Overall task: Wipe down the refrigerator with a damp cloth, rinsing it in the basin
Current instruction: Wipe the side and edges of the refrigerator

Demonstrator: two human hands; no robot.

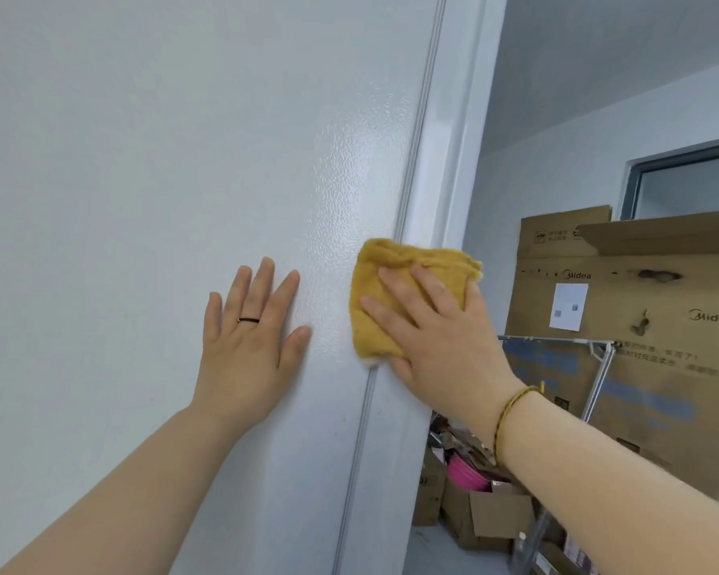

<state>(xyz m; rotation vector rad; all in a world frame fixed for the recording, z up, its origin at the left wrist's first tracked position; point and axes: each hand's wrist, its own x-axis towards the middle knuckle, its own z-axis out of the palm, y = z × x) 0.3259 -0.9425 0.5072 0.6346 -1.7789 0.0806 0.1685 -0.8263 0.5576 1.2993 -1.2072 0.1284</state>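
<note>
The white refrigerator [142, 168] fills the left and middle of the head view, its textured side panel meeting the door seam on the right. My right hand [436, 329] presses a folded yellow cloth [374, 309] flat against the panel, right at the seam, fingers straight over the cloth. My left hand [250, 346] rests flat on the panel just left of the cloth, fingers spread, a dark ring on one finger. No basin is in view.
Right of the refrigerator stand large cardboard boxes [623, 309] on a thin metal rack [598, 379]. Lower down are smaller open boxes [486, 512] with pink items [465, 475] and clutter. A window frame [681, 180] shows at the far right.
</note>
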